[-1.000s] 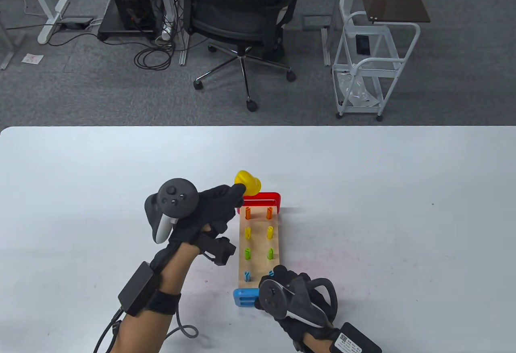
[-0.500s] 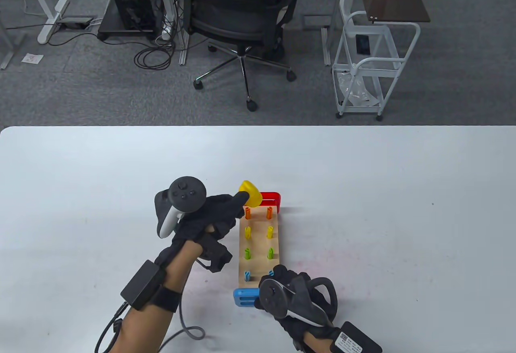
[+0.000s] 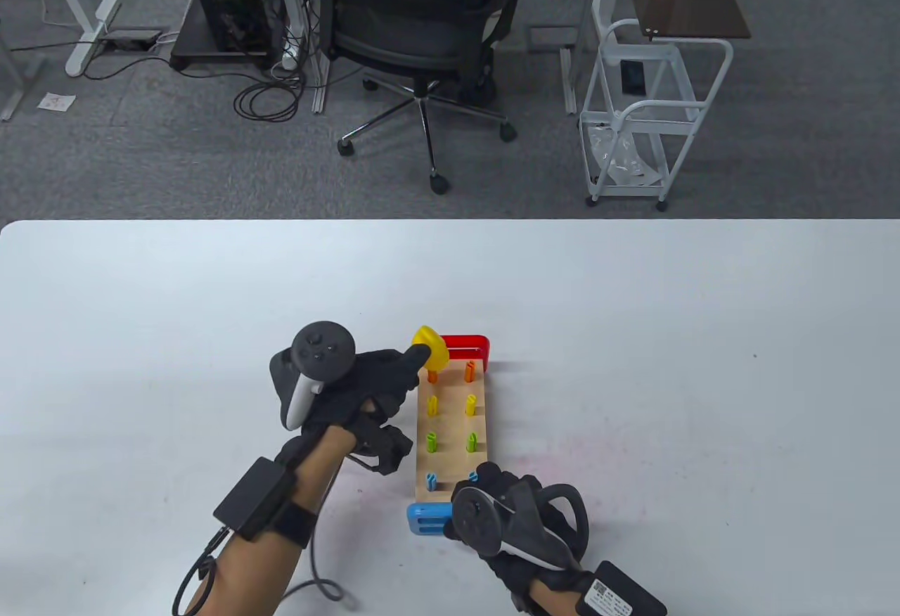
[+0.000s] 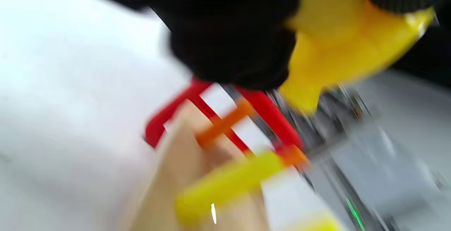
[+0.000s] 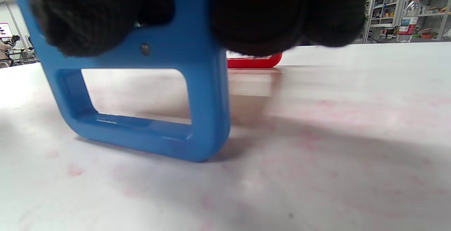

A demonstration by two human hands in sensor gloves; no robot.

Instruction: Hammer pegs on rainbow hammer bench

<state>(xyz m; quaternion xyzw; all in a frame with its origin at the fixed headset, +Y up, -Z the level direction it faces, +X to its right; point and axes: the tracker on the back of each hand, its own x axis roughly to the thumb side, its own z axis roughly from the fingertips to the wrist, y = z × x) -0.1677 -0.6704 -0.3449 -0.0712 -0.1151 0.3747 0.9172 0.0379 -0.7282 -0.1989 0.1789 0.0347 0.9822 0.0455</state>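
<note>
The wooden hammer bench (image 3: 451, 426) lies lengthwise on the white table, with a red end leg (image 3: 467, 344) far and a blue end leg (image 3: 426, 520) near. Pairs of orange (image 3: 469, 371), yellow (image 3: 470, 404), green (image 3: 432, 443) and blue (image 3: 431, 481) pegs stand in it. My left hand (image 3: 373, 380) grips the yellow hammer (image 3: 430, 347), whose head sits on the far-left orange peg. The left wrist view is blurred and shows the hammer (image 4: 345, 48) above the orange peg (image 4: 225, 123). My right hand (image 3: 510, 503) holds the bench's near end; its fingers press on the blue leg (image 5: 148, 93).
The table's far edge (image 3: 450, 222) runs across the middle of the table view. Beyond it on the floor stand an office chair (image 3: 422, 46) and a white trolley (image 3: 654, 110) with a bottle on it.
My left hand swung the hammer down and slightly toward me, from above the red leg onto the far-left orange peg. My right hand and the bench stayed still.
</note>
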